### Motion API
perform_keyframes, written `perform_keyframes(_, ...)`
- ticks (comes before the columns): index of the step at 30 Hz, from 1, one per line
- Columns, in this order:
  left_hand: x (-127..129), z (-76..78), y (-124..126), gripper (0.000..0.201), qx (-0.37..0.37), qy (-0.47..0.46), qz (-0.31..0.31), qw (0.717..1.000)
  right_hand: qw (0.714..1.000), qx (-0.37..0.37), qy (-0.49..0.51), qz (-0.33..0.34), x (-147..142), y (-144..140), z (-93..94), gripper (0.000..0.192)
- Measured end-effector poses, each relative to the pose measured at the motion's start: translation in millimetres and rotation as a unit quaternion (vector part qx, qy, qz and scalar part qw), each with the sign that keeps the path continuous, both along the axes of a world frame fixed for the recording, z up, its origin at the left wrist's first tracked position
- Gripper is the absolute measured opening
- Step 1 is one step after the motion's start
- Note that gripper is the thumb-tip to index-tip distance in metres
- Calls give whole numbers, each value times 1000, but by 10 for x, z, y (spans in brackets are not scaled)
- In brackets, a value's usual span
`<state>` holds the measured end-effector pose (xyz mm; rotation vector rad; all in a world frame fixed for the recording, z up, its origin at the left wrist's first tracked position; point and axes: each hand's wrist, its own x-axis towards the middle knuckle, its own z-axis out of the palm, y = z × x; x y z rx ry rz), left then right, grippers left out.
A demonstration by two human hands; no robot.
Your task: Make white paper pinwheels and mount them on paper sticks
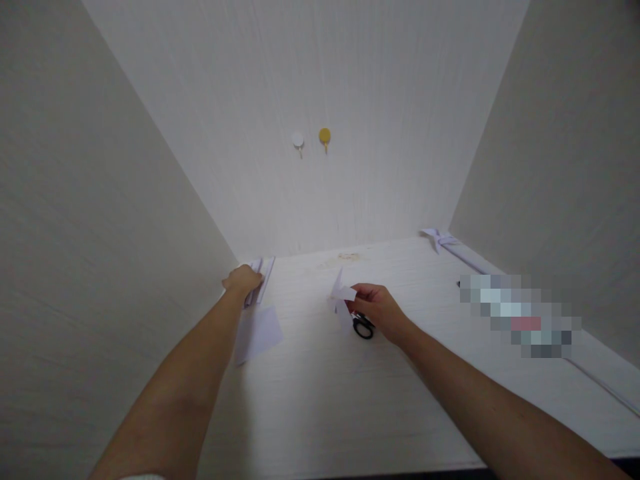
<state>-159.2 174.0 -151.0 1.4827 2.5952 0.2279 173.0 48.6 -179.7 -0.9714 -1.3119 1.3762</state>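
At the back left of the white table, my left hand (243, 279) is closed over thin rolled paper sticks (267, 280); its fingertips are partly hidden. A pale paper pinwheel (341, 291) is pinched by one blade between the thumb and fingers of my right hand (376, 308), just above the tabletop. Black-handled scissors (363, 328) lie under that hand, their blades mostly out of sight. Close to my left forearm rests a flat pale sheet of paper (260, 333).
Another paper pinwheel (439, 239) lies in the back right corner, with a paper stick (467, 259) beside it. A pixelated object (517, 317) is on the right. Two hooks, one white (299, 140), one yellow (325, 136), hang on the back wall. Walls stand left and right.
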Motion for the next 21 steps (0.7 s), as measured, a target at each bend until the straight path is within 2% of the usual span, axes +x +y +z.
perform_keyframes(5,52,234,-66,41,72,-96,-2,993,1000,4,2,-9,21,3,29,19)
perform_keyframes(9,314,399,-399,32,164,-230,-66,957,999,18,11,-27,68,11,88,19)
perform_keyframes(12,641,356,-812,21,201,-368,-144,896,998,31,24,-48,108,16,126,19)
perform_keyframes(16,1060,178,-1291,34,208,-515,-223,801,995,50,47,-71,148,12,165,19)
perform_keyframes(18,1212,104,-1423,41,197,-565,-244,764,994,58,56,-79,167,9,183,19)
perform_keyframes(21,1339,27,-1503,42,155,-616,-267,724,991,67,69,-91,198,11,207,18)
